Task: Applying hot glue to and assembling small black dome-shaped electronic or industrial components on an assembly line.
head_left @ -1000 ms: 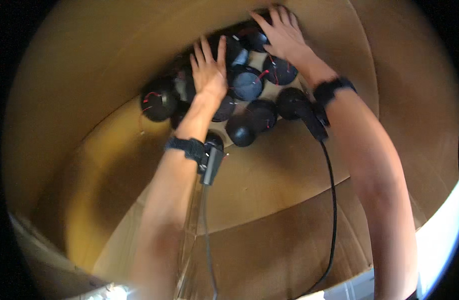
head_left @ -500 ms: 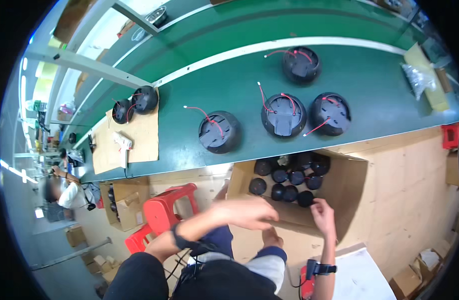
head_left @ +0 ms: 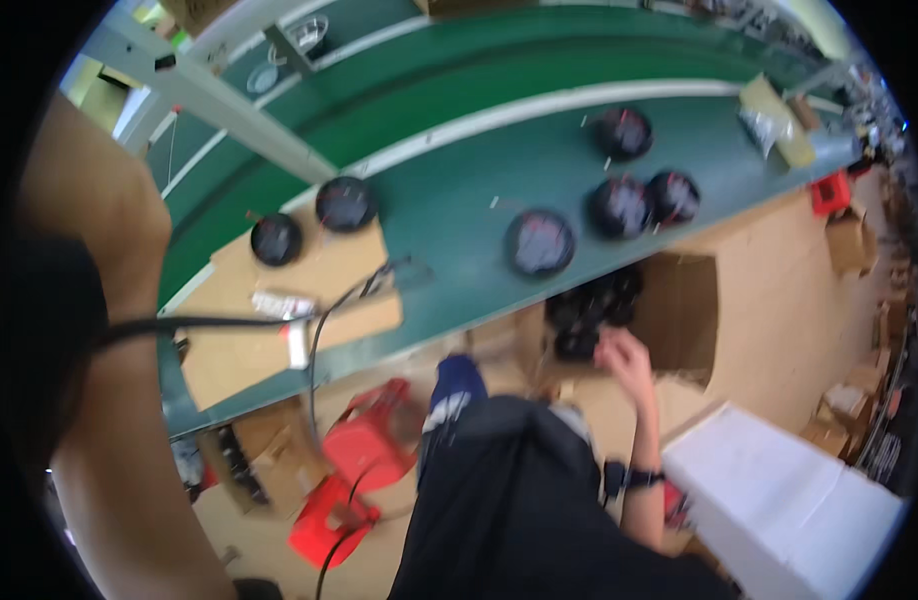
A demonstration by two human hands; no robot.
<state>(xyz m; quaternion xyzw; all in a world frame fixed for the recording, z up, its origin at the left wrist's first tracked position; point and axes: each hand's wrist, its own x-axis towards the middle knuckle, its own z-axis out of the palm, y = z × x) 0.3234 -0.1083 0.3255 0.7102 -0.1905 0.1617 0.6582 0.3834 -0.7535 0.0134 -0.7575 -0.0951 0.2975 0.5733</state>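
Right of centre, the right hand point(head_left: 624, 355) hovers by black domes point(head_left: 577, 343), probably stiff, slippery; cup their sides! Its grip? Can't tell; left hand unseen.

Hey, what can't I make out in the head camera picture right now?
Left hand: head view, fingers out of sight at the dark left rim.
Right hand: head view, blur hides whether it touches the black round parts in the cardboard box.
Those parts' number: head view, lost in shadow and blur.

housings point(head_left: 576, 345) lie in the box point(head_left: 687, 310), right of stools point(head_left: 359, 452)
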